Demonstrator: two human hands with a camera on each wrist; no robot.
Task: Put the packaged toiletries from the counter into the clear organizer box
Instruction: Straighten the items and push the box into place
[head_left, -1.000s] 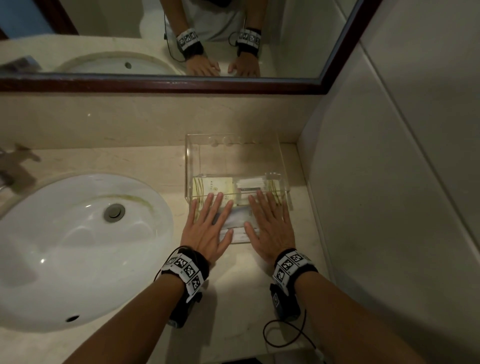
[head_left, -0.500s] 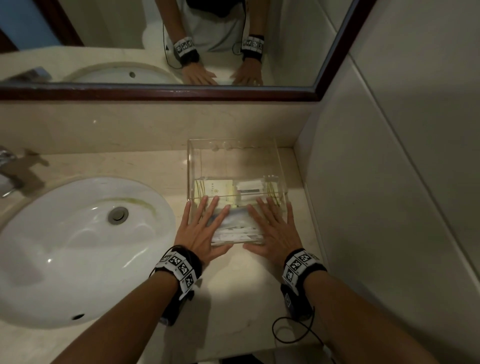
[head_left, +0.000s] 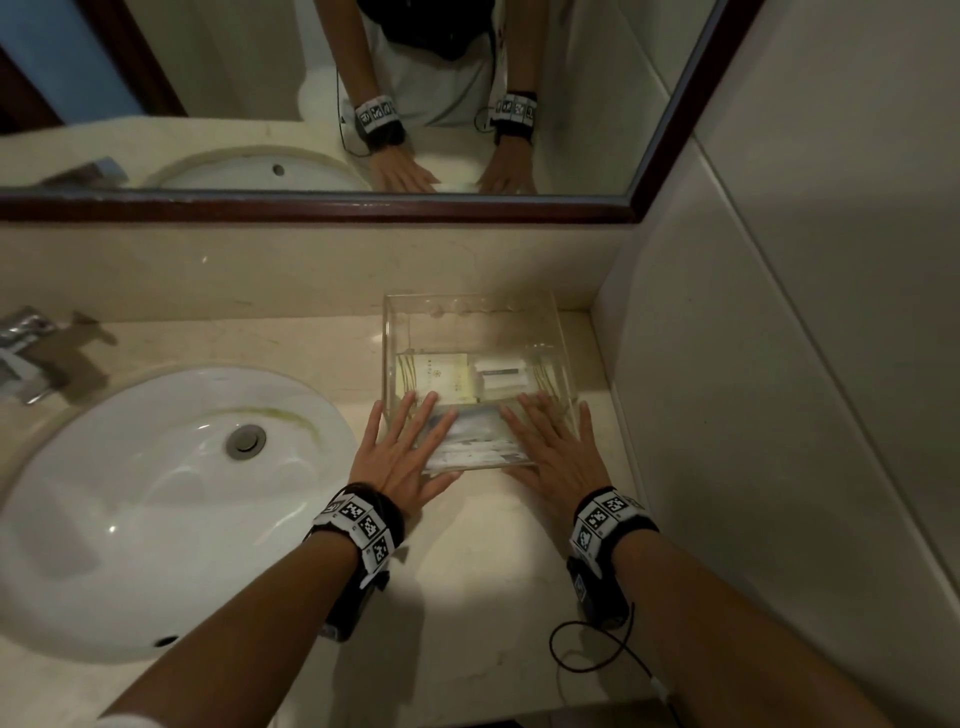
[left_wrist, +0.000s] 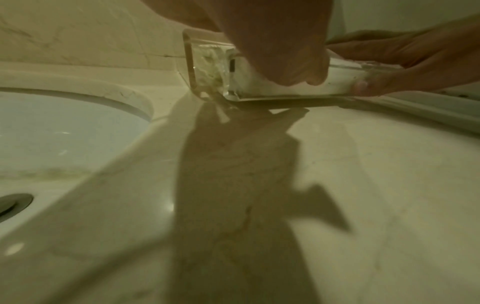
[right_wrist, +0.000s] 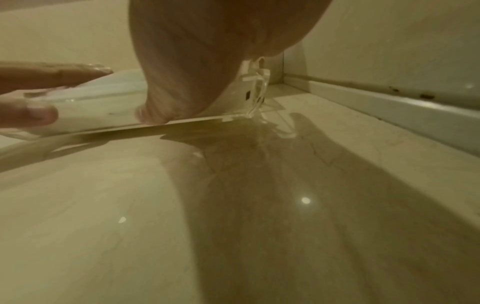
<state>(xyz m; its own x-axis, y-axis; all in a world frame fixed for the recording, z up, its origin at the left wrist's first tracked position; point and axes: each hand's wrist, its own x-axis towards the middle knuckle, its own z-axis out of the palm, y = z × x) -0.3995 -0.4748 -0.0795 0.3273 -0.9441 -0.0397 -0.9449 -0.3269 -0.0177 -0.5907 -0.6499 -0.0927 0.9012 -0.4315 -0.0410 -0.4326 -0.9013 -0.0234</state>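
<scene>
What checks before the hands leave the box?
1. Packets inside box: ok, a cream packet and a white one lie in it.
2. Left hand flat on the box's near part, gripping nothing: ok.
3. Right hand flat likewise: ok.
4. Box flat on counter: not ok, wrist views show its near edge lifted.
5. Packets left on counter: ok, none seen.
6. White stack under the hands fully seated: cannot tell.
</scene>
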